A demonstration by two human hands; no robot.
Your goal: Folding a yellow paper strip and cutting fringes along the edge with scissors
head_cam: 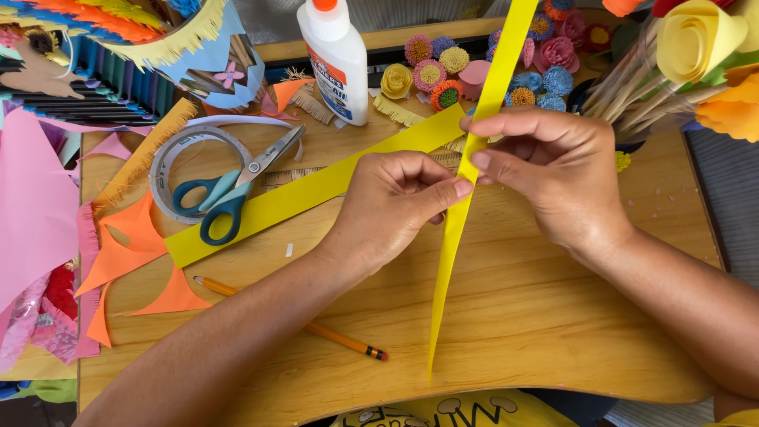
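A long narrow yellow paper strip (447, 261) runs upright from the top of the view down to a point near the table's front edge. My left hand (399, 202) and my right hand (549, 170) both pinch it near its middle, fingertips almost meeting. A second, wider yellow strip (300, 194) lies flat and slants across the wooden table (538, 316), passing under my left hand.
Teal-handled scissors (229, 194) rest on a tape ring (170, 154) at left. A white glue bottle (336, 55) stands at the back. Paper flowers (443, 71) cluster behind my hands. Orange scraps (130, 253) and a pencil (316, 328) lie at front left. Pink paper (32, 205) overhangs the left edge.
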